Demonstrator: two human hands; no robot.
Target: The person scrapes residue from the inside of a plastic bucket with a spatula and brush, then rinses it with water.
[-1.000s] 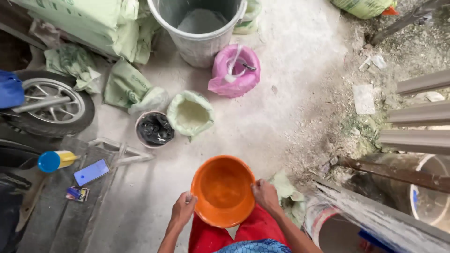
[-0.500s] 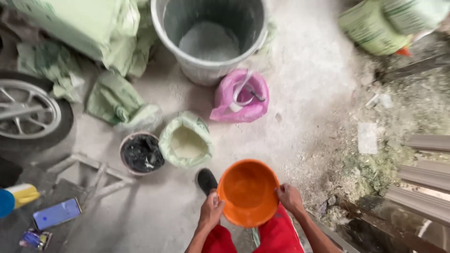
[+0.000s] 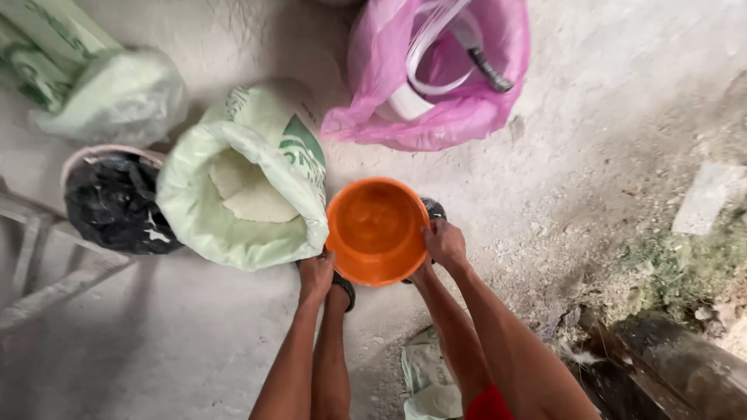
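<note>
Dusty concrete floor [image 3: 591, 101] underfoot. Our left hand [image 3: 315, 274] and right hand [image 3: 445, 244] clasp opposite rims of the empty orange bowl [image 3: 376, 229], keeping it level, low beside the open green sack [image 3: 241, 187]; beyond, a pink bag [image 3: 436, 70].

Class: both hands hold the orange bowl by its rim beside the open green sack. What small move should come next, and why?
Probably tip the bowl left into the sack: the left hand and right hand grip opposite rims, the bowl looks empty, and the sack's open mouth shows pale powder right beside it.
</note>
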